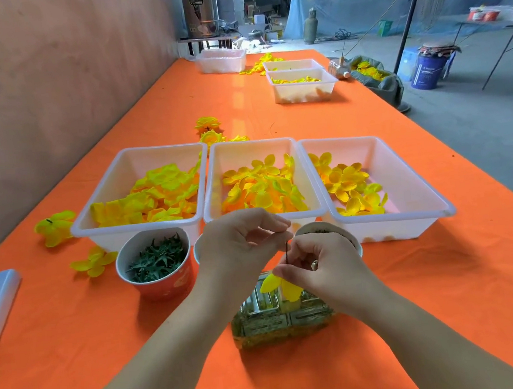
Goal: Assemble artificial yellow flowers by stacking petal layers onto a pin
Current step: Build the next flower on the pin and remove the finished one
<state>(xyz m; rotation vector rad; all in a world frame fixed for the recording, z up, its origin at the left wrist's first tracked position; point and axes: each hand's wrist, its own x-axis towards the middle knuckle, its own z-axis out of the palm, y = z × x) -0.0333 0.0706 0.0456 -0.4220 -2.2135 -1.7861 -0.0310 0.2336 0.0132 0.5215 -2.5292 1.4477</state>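
Pinching top of thin dark pin (pixel 287 248) with left hand (pixel 238 243), thumb and forefinger clenched on it. Gripping lower end with right hand (pixel 319 267), yellow petal layer (pixel 279 285) just under those fingertips. All above clear plastic container (pixel 278 325), near side of middle white bin (pixel 253 143).

Head-worn, facing forward-down, seemingly near table (pixel 434 302)

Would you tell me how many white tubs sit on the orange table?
6: near row, left tub, middle tub, right tub; farther back, lone tub, then paired tubs.
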